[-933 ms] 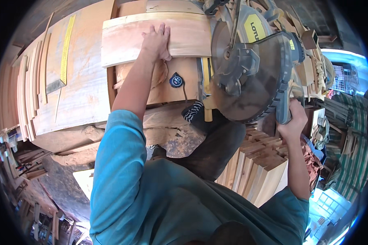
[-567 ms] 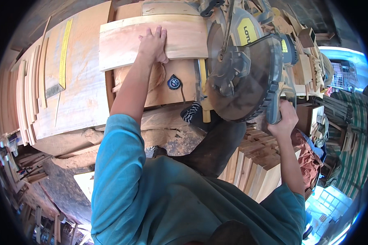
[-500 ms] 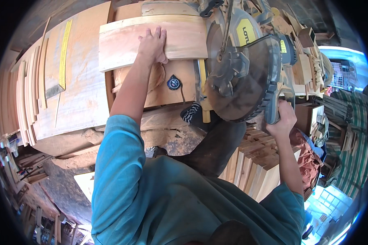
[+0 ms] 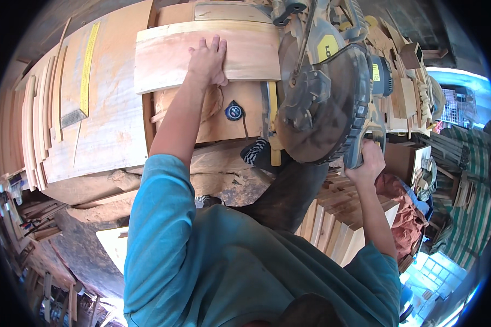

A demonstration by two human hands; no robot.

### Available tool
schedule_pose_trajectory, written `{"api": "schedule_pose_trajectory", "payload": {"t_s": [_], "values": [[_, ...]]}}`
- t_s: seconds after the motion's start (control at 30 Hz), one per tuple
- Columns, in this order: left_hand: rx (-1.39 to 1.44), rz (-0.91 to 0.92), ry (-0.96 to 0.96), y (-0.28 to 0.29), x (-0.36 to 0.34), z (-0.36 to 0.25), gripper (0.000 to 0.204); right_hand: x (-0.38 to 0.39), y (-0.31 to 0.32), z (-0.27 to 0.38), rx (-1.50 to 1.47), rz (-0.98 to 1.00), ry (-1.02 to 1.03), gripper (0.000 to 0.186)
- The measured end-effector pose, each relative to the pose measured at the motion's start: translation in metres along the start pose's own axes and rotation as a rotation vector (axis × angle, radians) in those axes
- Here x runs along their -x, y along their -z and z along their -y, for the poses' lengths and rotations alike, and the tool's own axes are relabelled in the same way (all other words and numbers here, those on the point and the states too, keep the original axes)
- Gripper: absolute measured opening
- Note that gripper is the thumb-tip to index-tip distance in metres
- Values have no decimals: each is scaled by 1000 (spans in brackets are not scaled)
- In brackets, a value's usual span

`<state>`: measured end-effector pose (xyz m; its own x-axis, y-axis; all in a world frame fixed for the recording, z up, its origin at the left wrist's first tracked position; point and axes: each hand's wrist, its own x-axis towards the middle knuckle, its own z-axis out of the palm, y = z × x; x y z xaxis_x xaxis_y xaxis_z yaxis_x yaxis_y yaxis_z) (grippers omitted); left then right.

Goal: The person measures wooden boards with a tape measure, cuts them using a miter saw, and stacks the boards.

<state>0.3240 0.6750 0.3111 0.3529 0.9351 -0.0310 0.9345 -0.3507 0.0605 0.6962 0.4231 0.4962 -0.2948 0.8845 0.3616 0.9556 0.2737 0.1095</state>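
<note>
A pale wooden board [image 4: 158, 60] lies across the bench, its right end against the miter saw [image 4: 338, 82]. My left hand [image 4: 208, 62] rests flat on the board, fingers stretched out and a little apart. To the right, my right hand [image 4: 368, 162] is wrapped round the saw's handle [image 4: 354, 155]. The saw's round blade and guard [image 4: 324, 122] stand close by the board's end; the blade area looks blurred. Below the board a small dark blue tape measure [image 4: 233, 111] sits on the bench.
A large wooden panel [image 4: 114, 120] carries a yellow-bladed try square [image 4: 84, 82] at the left, beside several thin strips [image 4: 33, 131]. Stacked timber pieces [image 4: 333, 218] stand below the saw, next to crumpled reddish sheeting [image 4: 403, 212]. My foot [image 4: 256, 151] is near the bench's front.
My right hand and the saw handle have shifted slightly left. My left hand keeps its place on the board. The whole view has moved a little.
</note>
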Motion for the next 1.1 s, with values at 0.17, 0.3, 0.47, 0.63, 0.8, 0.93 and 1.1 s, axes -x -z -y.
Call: {"api": "schedule_pose_trajectory", "payload": {"t_s": [0.17, 0.3, 0.47, 0.63, 0.8, 0.93, 1.1], "values": [[-22, 17, 6, 1, 0, -1, 124, -3, -2, 1, -3, -19, 11, 41], [-18, 25, 11, 3, 0, -1, 125, -8, -4, -1, 7, -30, 20, 40], [-14, 37, 14, 5, 1, -2, 126, -14, -9, -5, 22, -26, 9, 38], [-18, 33, 13, 6, 1, -2, 127, -25, -17, -11, 34, -31, -22, 35], [-25, 28, 10, 5, 1, -3, 127, -40, -21, -12, 30, -55, -9, 33], [-13, 11, 7, 3, 2, -1, 127, -52, -25, -11, 2, -95, 3, 33], [-11, 22, 4, 4, 1, -1, 126, -64, -32, -16, 26, -77, -27, 35]]}}
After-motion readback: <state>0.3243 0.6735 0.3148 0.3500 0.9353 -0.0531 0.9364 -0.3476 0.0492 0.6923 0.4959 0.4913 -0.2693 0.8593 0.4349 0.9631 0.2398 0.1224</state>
